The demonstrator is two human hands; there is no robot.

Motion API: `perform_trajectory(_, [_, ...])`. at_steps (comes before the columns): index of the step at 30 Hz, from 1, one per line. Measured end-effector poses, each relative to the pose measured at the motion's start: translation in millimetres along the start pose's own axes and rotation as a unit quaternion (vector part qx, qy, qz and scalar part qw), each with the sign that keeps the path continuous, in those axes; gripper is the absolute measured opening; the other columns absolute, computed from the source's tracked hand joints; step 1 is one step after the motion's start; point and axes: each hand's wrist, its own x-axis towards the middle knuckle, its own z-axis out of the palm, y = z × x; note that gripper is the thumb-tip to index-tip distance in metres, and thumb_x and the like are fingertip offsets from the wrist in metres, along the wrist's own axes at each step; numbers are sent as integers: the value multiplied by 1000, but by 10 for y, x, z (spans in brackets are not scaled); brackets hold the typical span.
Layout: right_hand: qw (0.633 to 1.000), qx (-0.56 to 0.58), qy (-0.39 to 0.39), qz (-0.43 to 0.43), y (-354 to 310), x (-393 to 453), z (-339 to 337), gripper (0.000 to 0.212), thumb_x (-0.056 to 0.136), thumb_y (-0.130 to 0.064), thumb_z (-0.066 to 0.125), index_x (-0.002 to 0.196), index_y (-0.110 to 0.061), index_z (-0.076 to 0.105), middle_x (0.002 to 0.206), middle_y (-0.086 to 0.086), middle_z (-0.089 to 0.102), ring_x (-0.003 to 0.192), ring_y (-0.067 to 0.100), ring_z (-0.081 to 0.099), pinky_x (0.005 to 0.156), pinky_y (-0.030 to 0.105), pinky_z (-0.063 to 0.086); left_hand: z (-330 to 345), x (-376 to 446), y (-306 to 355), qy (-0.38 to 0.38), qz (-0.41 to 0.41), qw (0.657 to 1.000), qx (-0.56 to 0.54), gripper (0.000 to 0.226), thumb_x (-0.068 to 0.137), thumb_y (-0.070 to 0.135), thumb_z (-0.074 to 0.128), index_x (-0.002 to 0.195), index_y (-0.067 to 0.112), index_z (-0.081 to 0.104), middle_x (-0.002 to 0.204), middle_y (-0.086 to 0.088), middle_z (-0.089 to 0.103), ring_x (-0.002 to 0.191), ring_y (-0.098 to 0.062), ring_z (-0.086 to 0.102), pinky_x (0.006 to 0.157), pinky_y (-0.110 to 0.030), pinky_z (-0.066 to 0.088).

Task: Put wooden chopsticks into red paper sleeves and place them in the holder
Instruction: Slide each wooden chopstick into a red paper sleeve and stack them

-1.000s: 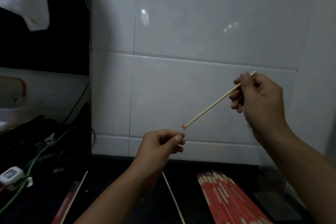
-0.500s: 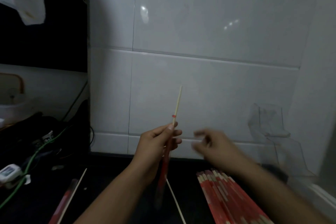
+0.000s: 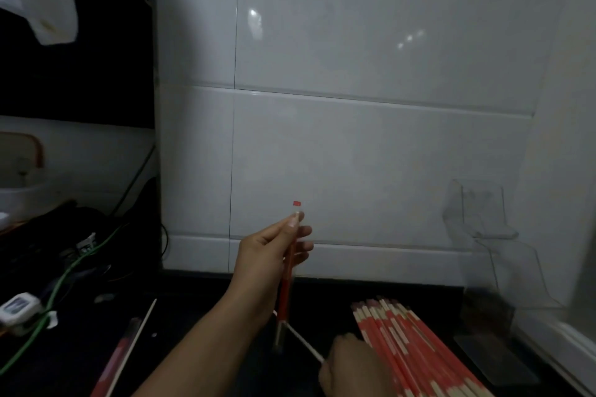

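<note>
White tiled wall [image 3: 354, 138] fills my view, dark counter [image 3: 193, 300] below. Clear holder [image 3: 477, 219] sits far right against the wall. Near right, a bundle of sleeved chopsticks [image 3: 412, 351] lies on the counter. My left hand [image 3: 267, 255] pinches a red sleeve [image 3: 285, 296] upright, well left of the holder, centre frame. My right hand [image 3: 348, 364] is down low, touching a bare chopstick [image 3: 301, 340] on the counter; I can't tell if it's gripping. Another loose chopstick [image 3: 138, 332] lies near left.
</note>
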Motion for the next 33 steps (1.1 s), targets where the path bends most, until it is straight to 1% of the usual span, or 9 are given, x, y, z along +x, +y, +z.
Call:
perform_trajectory(3, [945, 160, 284, 0, 144, -5, -175, 7, 80, -30, 66, 76, -25, 67, 71, -2, 67, 71, 19, 63, 74, 39, 54, -6, -29, -1, 6, 2, 1000, 5, 24, 95, 18, 59, 114, 9, 71, 100, -14, 75, 81, -24, 70, 83, -36, 61])
perform_trajectory(4, [913, 287, 292, 3, 178, 8, -295, 10, 84, -23, 69, 74, -24, 65, 64, 0, 66, 63, 15, 63, 67, 38, 55, -16, -38, 0, 7, 3, 1000, 6, 23, 95, 17, 60, 113, 9, 72, 100, -16, 75, 79, -23, 69, 83, -37, 61])
perform_trajectory(7, [770, 561, 303, -24, 331, 92, -798, 14, 90, -9, 67, 76, -10, 65, 56, 4, 65, 48, 10, 58, 50, 27, 52, -40, -49, 0, 4, 3, 1000, 5, 21, 93, 15, 62, 111, 9, 73, 100, -16, 75, 77, -22, 69, 80, -35, 61])
perform_trajectory(10, [698, 573, 424, -67, 477, 83, -1398, 21, 95, -16, 60, 81, -2, 60, 56, 8, 60, 41, 5, 51, 43, 19, 41, -34, -68, 9, -8, -2, 1000, 1, 19, 93, 15, 63, 108, 10, 74, 99, -16, 74, 76, -23, 68, 77, -34, 61])
perform_trajectory(13, [613, 619, 475, -124, 583, 56, -1820, 19, 102, -16, 49, 91, -2, 52, 71, 15, 64, 45, 13, 60, 41, 22, 46, -6, -114, 24, -24, -3, 1000, 12, 17, 94, 13, 61, 103, 10, 75, 94, -14, 74, 74, -23, 67, 74, -33, 59])
perform_trajectory(19, [585, 634, 479, -163, 622, -113, -2162, 19, 103, -18, 46, 87, -9, 51, 74, 13, 66, 48, 14, 62, 45, 23, 49, -14, -197, -17, -56, -17, 998, 37, 19, 91, 13, 63, 105, 8, 75, 89, -11, 75, 74, -22, 68, 75, -34, 59])
perform_trajectory(24, [600, 618, 478, -169, 586, -94, -2091, 18, 103, -19, 48, 89, -8, 52, 68, 6, 68, 49, 17, 64, 45, 24, 48, 51, -197, -25, -66, -22, 997, 34, 16, 90, 11, 64, 99, 7, 78, 85, -11, 74, 70, -21, 67, 77, -38, 57])
perform_trajectory(28, [614, 612, 469, -171, 565, -79, -2028, 18, 103, -18, 47, 102, 0, 51, 74, 13, 67, 49, 18, 63, 45, 25, 48, 65, -217, -23, -81, -25, 996, 41, 16, 90, 11, 65, 98, 8, 78, 85, -11, 74, 69, -21, 67, 72, -35, 57])
perform_trajectory(33, [612, 608, 477, -168, 596, -83, -2024, 16, 103, -19, 47, 94, -6, 51, 75, 13, 68, 51, 19, 64, 46, 26, 50, 54, -208, -24, -83, -31, 995, 50, 16, 89, 13, 66, 96, 12, 80, 86, -11, 74, 69, -22, 67, 69, -32, 57])
